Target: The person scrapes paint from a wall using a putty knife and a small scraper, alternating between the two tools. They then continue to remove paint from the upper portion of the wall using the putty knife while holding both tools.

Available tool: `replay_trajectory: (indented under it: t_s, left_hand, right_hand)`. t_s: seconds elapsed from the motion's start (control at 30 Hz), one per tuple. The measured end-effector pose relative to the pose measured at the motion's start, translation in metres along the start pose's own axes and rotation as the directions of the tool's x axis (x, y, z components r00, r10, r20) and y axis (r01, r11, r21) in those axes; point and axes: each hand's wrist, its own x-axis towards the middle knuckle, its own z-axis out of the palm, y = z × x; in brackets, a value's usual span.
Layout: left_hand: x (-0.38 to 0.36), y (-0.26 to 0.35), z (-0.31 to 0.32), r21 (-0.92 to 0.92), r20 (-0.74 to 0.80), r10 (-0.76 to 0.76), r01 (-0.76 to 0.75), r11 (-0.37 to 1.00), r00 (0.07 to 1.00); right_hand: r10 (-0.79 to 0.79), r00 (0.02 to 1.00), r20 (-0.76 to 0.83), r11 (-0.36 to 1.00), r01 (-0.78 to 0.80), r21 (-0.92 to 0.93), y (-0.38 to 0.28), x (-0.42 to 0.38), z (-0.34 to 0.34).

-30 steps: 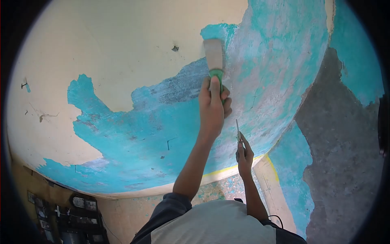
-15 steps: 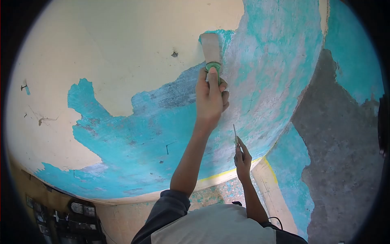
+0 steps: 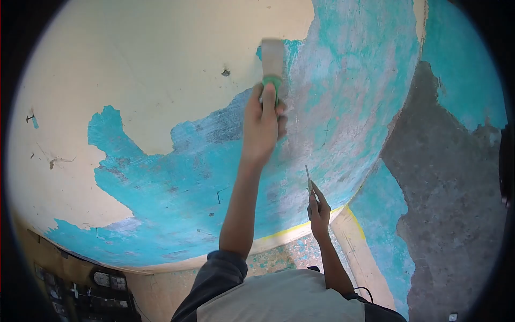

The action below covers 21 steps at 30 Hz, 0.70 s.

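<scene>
Raised high on the wall, my left hand is closed round the green handle of a paint scraper. Its broad blade points up and overlaps the torn edge of the cream paint layer, beside a small turquoise strip. Lower and to the right, my right hand grips a second, thin-looking scraper, turned edge-on with its blade upward. That blade stands in front of the scraped turquoise and pale grey surface.
Nails, one a bent nail, stick out of the wall. A small hole marks the cream paint. At right, the adjoining wall shows bare grey plaster. Dark framed objects are at lower left. Paint flakes lie on the floor.
My left hand and its scraper have shifted slightly left and up along the cream paint edge. My right hand has hardly moved.
</scene>
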Motion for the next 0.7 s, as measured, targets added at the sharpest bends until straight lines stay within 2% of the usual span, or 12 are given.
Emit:
replay_trajectory:
  t_s: [0.03,0.1,0.23,0.47,0.63,0.7]
  left_hand:
    - [-0.008,-0.006,-0.001,0.001,0.005,0.004,-0.004,1.000,1.000]
    - [-0.021,-0.013,-0.003,-0.069,0.012,-0.079,0.080,0.994,0.997]
    - [-0.002,0.007,-0.005,-0.038,0.058,-0.041,0.043,0.998,0.997]
    - [-0.016,-0.009,-0.011,-0.061,0.033,-0.090,0.092,0.994,0.995]
    - [0.005,0.008,-0.002,-0.010,0.069,0.006,-0.005,1.000,0.998]
    - [-0.004,0.003,-0.002,-0.028,0.041,-0.030,0.032,0.999,0.999]
  right_hand:
    - [-0.022,1.000,-0.006,1.000,0.022,-0.002,0.002,0.000,0.000]
    - [-0.036,0.999,-0.013,0.999,0.036,-0.014,0.001,0.000,-0.001]
    - [-0.013,0.999,-0.031,1.000,0.012,-0.027,-0.002,0.000,-0.003]
    - [-0.030,0.999,-0.027,0.998,0.029,-0.059,0.002,-0.002,-0.001]
    - [-0.033,0.999,0.007,0.999,0.033,-0.035,0.002,-0.003,0.001]
    - [-0.024,1.000,0.000,0.999,0.024,-0.032,-0.001,-0.005,0.003]
